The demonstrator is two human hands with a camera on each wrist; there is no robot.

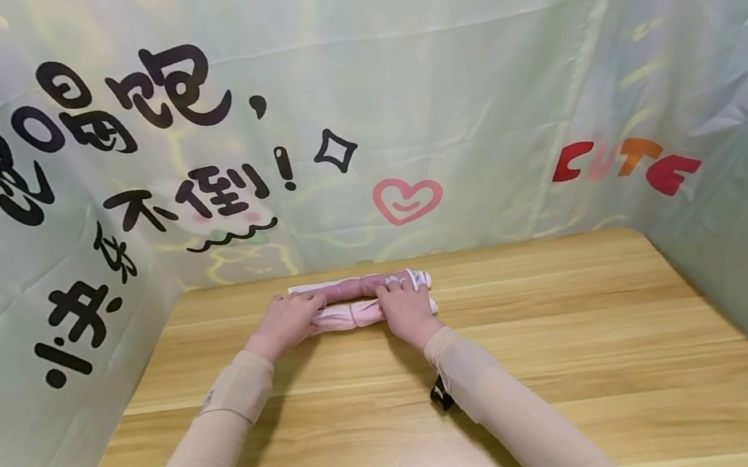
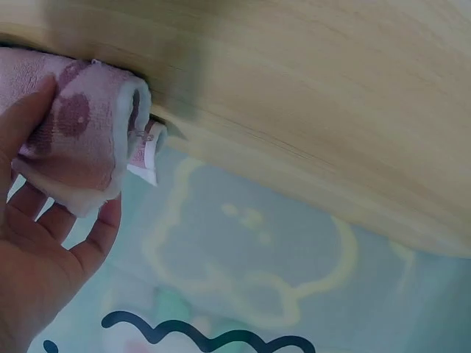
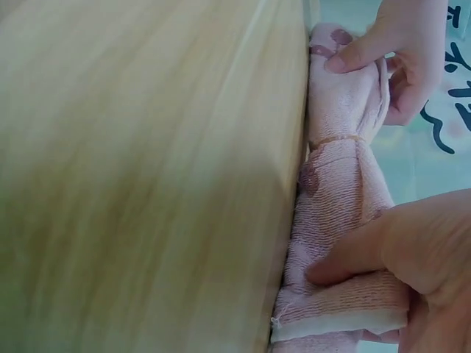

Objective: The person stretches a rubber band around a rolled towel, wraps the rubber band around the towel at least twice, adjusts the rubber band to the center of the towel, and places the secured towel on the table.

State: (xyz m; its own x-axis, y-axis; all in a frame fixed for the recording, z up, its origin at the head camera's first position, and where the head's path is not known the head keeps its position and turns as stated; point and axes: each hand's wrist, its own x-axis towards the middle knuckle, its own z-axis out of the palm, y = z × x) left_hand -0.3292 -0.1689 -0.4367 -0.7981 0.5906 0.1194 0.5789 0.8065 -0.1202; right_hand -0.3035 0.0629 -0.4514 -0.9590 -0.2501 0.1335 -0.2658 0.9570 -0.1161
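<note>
A pink rolled towel [image 1: 352, 317] with white edging lies near the table's back, a thin band [image 3: 340, 139] drawn tight round its middle. My left hand [image 1: 290, 320] grips its left end, thumb on top and fingers round the far side, as the left wrist view shows. At the right end, my right hand [image 1: 407, 311] holds the same towel between thumb and fingers. Just behind it lies a second, darker pink rolled towel [image 1: 346, 290], partly covered by my hands. In the left wrist view, a corner of this second towel [image 2: 147, 156] shows past the first.
The wooden table [image 1: 585, 363] reaches to a printed cloth backdrop [image 1: 468, 88] close behind the towels. More cloth hangs along the left and right sides. A small black object [image 1: 441, 394] shows at my right wrist.
</note>
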